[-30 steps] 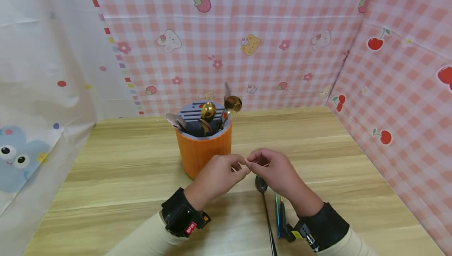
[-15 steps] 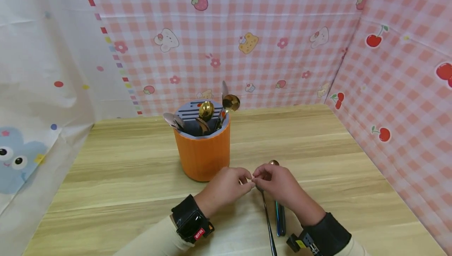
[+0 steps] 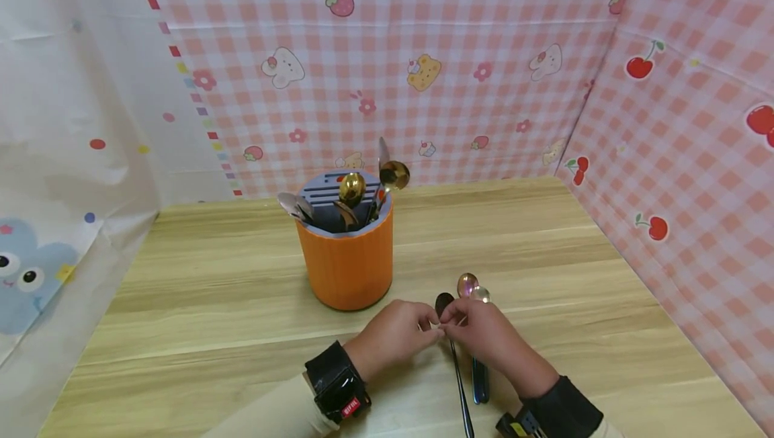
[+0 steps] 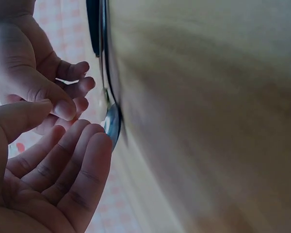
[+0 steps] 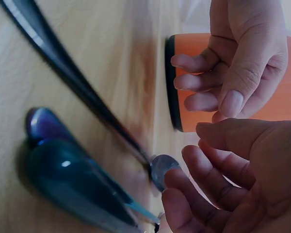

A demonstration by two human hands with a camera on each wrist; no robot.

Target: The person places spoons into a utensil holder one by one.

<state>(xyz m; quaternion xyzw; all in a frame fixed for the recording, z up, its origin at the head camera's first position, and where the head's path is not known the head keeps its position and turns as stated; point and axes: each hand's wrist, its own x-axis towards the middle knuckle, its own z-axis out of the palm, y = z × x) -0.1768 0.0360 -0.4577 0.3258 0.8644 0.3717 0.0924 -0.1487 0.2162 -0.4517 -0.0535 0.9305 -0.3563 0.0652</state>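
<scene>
My left hand [image 3: 399, 332] and right hand [image 3: 484, 336] meet at the fingertips above the table, right of the holder. Both have loosely bent fingers, and neither wrist view shows anything held. Under the fingertips in the head view lies a long dark spoon [image 3: 457, 374], its handle toward me. Beside it, partly hidden by my right hand, lie a spoon with a coppery bowl [image 3: 467, 284] and one with a pale gold bowl [image 3: 480, 294]. Their dark blue-green handles [image 5: 72, 170] fill the lower left of the right wrist view.
An orange cutlery holder [image 3: 347, 270] with a slotted grey top stands left of the spoons. Several spoons and a knife [image 3: 383, 150] stick out of it. Pink checked cloth [image 3: 514, 109] hangs behind and on the right of the wooden table [image 3: 211, 290]; white cloth [image 3: 91, 89] hangs left.
Both hands have come down and toward me, fingertips still together. The bowls of the two spoons by my right hand now show, as does more of the dark spoon's bowl.
</scene>
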